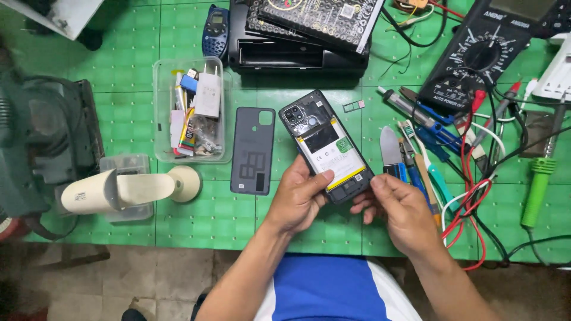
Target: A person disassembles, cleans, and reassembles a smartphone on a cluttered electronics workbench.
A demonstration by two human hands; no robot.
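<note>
Toward the counter's (119, 77) left side, a clear plastic box (191, 110) holds chargers and small parts. Near its front edge, left hand (300, 199) and right hand (399, 211) fingers pinch the opened phone's (326, 145) lower end.

The opened phone (326, 147) is black, its back removed, showing camera cluster, battery and yellow strip. It tilts diagonally, camera end away, lower end held just right of the dark grey back cover (253, 150).
</note>
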